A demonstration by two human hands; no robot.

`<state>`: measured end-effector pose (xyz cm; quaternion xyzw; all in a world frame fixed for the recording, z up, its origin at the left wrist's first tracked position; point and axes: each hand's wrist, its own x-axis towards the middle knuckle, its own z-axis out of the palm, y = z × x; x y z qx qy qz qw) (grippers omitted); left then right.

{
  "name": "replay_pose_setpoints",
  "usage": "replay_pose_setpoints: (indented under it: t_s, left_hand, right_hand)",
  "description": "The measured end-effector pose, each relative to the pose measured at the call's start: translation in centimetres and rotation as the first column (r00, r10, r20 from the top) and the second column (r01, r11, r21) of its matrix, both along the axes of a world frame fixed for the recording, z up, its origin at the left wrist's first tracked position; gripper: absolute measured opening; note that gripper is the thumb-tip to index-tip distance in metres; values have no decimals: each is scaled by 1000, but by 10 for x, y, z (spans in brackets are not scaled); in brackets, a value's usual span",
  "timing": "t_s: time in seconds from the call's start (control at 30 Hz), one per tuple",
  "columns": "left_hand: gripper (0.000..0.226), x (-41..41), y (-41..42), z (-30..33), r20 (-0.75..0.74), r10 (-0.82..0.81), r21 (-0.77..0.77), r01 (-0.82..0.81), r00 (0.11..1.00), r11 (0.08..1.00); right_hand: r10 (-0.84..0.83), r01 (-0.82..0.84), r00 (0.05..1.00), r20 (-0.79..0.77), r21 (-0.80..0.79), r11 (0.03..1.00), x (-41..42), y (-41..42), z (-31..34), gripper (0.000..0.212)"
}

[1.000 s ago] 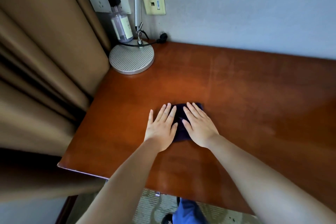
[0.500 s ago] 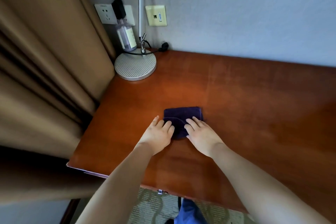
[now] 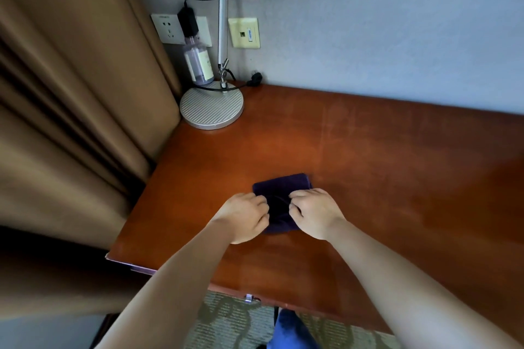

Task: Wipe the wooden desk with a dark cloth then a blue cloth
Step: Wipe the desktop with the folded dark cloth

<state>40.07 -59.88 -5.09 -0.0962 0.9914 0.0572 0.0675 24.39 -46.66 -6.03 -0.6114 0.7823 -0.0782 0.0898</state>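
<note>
Your left hand (image 3: pixel 243 217) and right hand (image 3: pixel 313 212) sit side by side at the centre of the frame, fingers curled, each pinching a near corner of the dark cloth (image 3: pixel 280 193). The cloth lies folded on the desk (image 3: pixel 382 167), its far edge flat and its near part bunched between your hands. To the right of the cloth the wood runs bare to the right border of the frame. To its left, bare wood reaches the desk's left edge, where the curtain (image 3: pixel 71 110) hangs against it. In the upper left corner of the desk stands the round lamp base (image 3: pixel 211 106), with a bottle (image 3: pixel 198 64) just behind it by the wall sockets. The near edge of the desk crosses the lower frame under your forearms. Blue fabric (image 3: pixel 292 331) shows below that edge at bottom centre.
</note>
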Motion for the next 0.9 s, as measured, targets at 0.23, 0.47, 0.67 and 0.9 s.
replay_pose_setpoints:
  t_s: [0.23,0.47,0.67,0.9]
  left_hand:
    - [42,-6,2,-20,-117,501,190,-476,857,859]
    - [55,-33,23,-34,96,566,56,-573,819,818]
    - [59,-59,-6,-35,146,519,-103,-509,842,855]
    - [58,-116,-52,-37,120,522,-153,-503,845,850]
  right_hand:
    - [-125,133,990,66,-130,983,17,-22,-30,36]
    - [-206,209,974,-89,26,978,12,-28,-48,56]
    - [-206,211,972,-110,38,977,-15,-53,-51,61]
    - [-164,170,976,-146,30,985,-72,-102,-49,71]
